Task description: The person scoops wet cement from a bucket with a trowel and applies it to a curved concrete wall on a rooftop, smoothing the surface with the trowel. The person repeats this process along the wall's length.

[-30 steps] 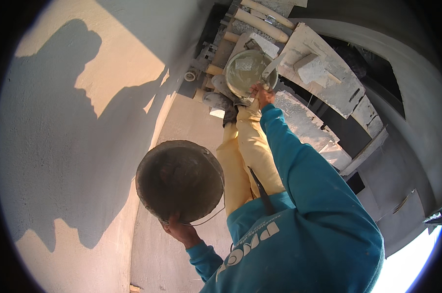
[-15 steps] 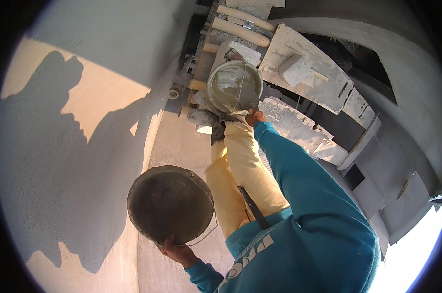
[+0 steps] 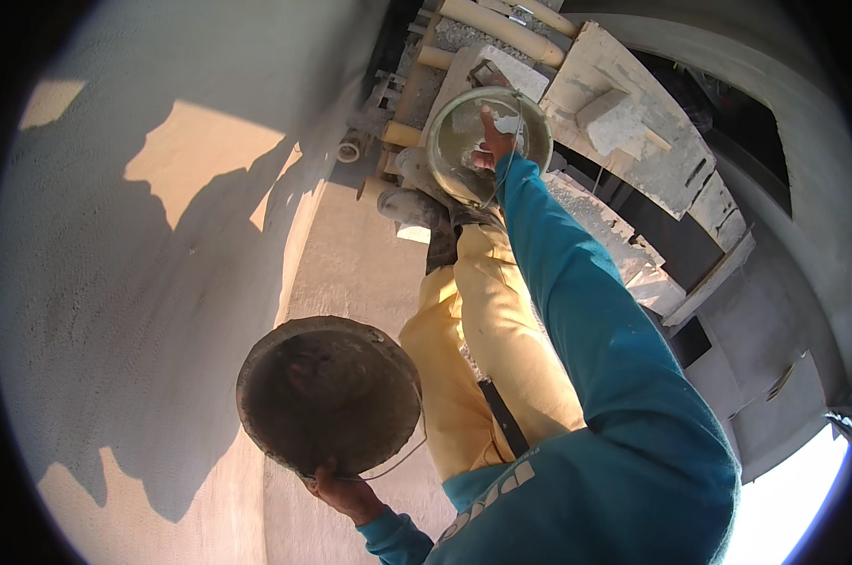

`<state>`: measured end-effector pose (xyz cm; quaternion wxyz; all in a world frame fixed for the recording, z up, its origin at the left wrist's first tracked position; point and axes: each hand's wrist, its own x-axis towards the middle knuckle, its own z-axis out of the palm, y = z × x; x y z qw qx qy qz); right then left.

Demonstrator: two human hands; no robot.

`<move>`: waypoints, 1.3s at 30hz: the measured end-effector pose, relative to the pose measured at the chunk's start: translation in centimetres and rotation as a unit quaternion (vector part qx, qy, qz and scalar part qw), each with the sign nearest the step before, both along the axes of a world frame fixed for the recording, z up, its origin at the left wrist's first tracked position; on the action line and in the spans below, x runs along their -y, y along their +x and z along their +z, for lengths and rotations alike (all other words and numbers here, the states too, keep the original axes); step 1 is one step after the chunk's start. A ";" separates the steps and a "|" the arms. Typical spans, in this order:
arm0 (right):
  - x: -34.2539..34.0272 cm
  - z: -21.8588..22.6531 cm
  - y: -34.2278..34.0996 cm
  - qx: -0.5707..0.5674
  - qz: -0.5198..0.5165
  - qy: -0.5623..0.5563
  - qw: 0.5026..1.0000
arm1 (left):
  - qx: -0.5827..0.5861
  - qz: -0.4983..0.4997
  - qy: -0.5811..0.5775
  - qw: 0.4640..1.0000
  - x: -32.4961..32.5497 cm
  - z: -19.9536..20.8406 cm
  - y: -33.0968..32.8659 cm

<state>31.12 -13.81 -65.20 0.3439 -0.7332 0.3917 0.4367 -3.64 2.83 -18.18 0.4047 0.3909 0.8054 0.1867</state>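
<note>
In my left hand (image 3: pixel 346 492) is the rim of a dark, mud-stained bucket (image 3: pixel 289 391), tilted so its hollow inside faces up at me. Its thin wire handle hangs loose on the right side. My right hand (image 3: pixel 494 141) reaches over a pale green bucket (image 3: pixel 439 169) farther ahead, which holds wet greyish liquid and stands among planks. One finger points forward while the others curl. Whatever these fingers grip is hidden; a whitish patch shows beside them. The pale bucket's wire handle crosses near my wrist.
A plastered wall (image 3: pixel 96 311) rises on my left. Bamboo poles (image 3: pixel 506 33) and mortar-crusted boards (image 3: pixel 624 104) form a platform ahead, with a pale block (image 3: pixel 614 121) on one board. Dark gaps open between the boards at right. A pipe end (image 3: pixel 348 149) juts out near the wall.
My right hand has moved forward from the pale bucket's near rim to over its inside. A grey blade-like shape earlier beside that hand no longer shows. My left hand keeps the dark bucket.
</note>
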 end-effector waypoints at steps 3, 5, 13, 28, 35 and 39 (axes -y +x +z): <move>-1.8 -2.9 -0.8 -0.014 -0.159 0.029 0.987 | 0.001 0.006 -0.006 1.000 -0.5 -0.8 0.8; -2.2 -5.4 -1.7 -0.001 -0.199 0.011 0.980 | -0.012 0.008 -0.001 1.000 -0.3 -0.9 0.6; 0.1 -8.5 -1.3 0.052 0.235 -0.148 0.959 | -0.001 0.007 0.002 1.000 0.1 -1.1 0.6; 8.9 9.8 -2.0 0.473 -0.086 -0.082 0.873 | 0.039 0.002 0.054 0.998 0.5 6.3 3.0; 12.0 25.3 8.0 0.568 -0.023 -0.136 0.811 | 0.166 0.033 0.077 0.983 1.1 9.6 -0.9; 7.3 37.1 11.5 0.609 0.052 -0.049 0.790 | 0.191 0.044 0.108 0.975 2.0 12.5 -0.6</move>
